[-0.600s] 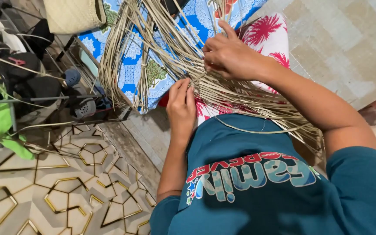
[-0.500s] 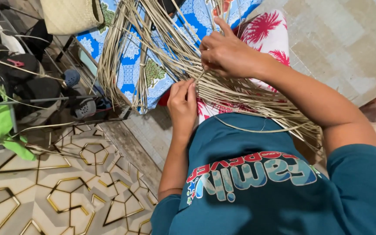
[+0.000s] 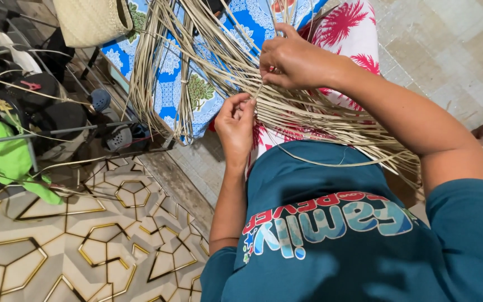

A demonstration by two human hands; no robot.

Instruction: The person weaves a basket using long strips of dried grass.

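Single head-worn view, looking steeply down

The camera sits close above the person's chest, facing down past the teal shirt (image 3: 331, 235) to the hands, with patterned floor (image 3: 57, 246) at left and pale tiles (image 3: 448, 50) upper right.

Right hand (image 3: 294, 59) slightly higher, leftward.

Lived-in home corner used for weaving: patterned hexagon floor (image 3: 57, 246), blue floral cloth (image 3: 169, 72), woven straw bag (image 3: 93, 22), clothes on a rack (image 3: 6, 156), loose palm strips (image 3: 197, 61) everywhere.
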